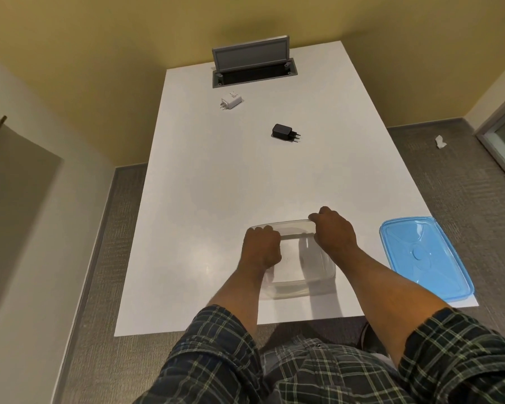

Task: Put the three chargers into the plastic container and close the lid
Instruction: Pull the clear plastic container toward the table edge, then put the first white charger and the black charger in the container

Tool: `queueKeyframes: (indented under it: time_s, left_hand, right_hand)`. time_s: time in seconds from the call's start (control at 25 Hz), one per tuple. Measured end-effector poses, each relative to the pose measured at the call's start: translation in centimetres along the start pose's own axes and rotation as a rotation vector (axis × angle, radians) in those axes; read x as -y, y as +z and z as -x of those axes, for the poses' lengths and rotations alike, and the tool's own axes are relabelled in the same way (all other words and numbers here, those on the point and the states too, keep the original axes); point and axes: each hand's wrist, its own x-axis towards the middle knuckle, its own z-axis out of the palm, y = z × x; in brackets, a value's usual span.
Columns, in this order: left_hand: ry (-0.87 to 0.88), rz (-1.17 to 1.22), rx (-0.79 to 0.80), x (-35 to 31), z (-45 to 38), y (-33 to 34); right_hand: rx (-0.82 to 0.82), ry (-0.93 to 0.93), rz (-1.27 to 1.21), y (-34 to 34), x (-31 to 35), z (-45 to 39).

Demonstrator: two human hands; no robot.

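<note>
Head view: person stands at the near end of a white table, both hands at a clear plastic container that sits near the front edge. Left hand is curled closed at the container's left rim; right hand is curled closed over the far right rim; fingertips are hidden, so whether either truly clamps the wall or only rests on it cannot be told. Blue lid lies flat just right of the container, at the table's right front corner. White charger lies far up the table near a grey hatch; black charger lies nearer the middle, prongs pointing right. A pale blocky shape shows through the container wall under the right hand, possibly the third charger, but not certain. Risks as judged: both visible chargers sit well apart from the container, so each fetch means a long reach that could nudge the light, empty-looking box toward the edge. The lid's outer corner seems to hang at the table edge; a sleeve brushing it could tip it to the floor. The clear walls are hard to see, so a dropped charger may strike the rim and bounce out
</note>
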Motion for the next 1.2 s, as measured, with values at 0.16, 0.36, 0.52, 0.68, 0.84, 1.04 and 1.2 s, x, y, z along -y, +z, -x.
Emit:
queueKeyframes:
  time_s: [0.16, 0.36, 0.52, 0.68, 0.84, 1.04, 1.2]
  left_hand:
    - [0.037, 0.043, -0.246, 1.9, -0.5, -1.8]
    - [-0.174, 0.072, -0.322, 5.9, -2.0, -2.5]
    - [-0.224, 0.070, -0.188, 8.0, -3.7, -1.5]
    - [-0.231, 0.124, -0.158, 8.7, -5.2, -0.9]
    - [-0.194, 0.137, -0.100, 9.2, -6.5, 0.6]
    - [-0.157, 0.177, -0.016, 11.2, -11.1, 3.8]
    - [-0.143, 0.243, 0.025, 11.1, -12.7, 5.6]
  right_hand:
    - [-0.034, 0.015, 0.009, 0.0, -0.1, 0.0]
    - [-0.214, -0.092, 0.027, 0.2, -0.3, -0.9]
    - [-0.230, -0.113, 0.068, -0.3, 0.3, -2.8]
    - [-0.208, -0.081, 0.036, -1.0, 1.4, -4.7]
    - [-0.164, -0.069, -0.026, -0.7, 2.0, -7.2]
    - [0.012, -0.023, -0.104, 1.6, 2.0, -13.5]
    - [0.094, 0.062, -0.127, 1.6, 1.6, -16.3]
